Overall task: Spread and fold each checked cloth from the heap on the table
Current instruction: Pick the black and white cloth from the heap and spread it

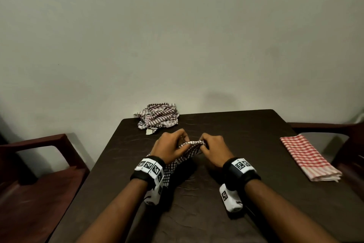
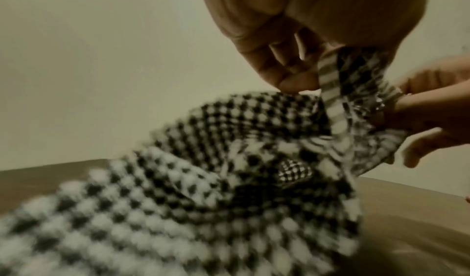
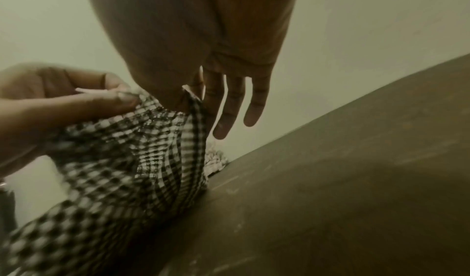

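A black-and-white checked cloth hangs bunched between both hands above the middle of the dark table. My left hand pinches its upper edge, and the cloth trails down under that wrist. My right hand pinches the same edge a short way to the right. In the left wrist view the cloth fills the lower frame, with its striped border between the left fingers. In the right wrist view thumb and forefinger hold the cloth while the other right fingers hang straight. A crumpled heap of brown-striped cloths lies at the table's far edge.
A folded red-and-white checked cloth lies near the table's right edge. Dark red chairs stand at the left and the right. A plain wall stands directly behind the table.
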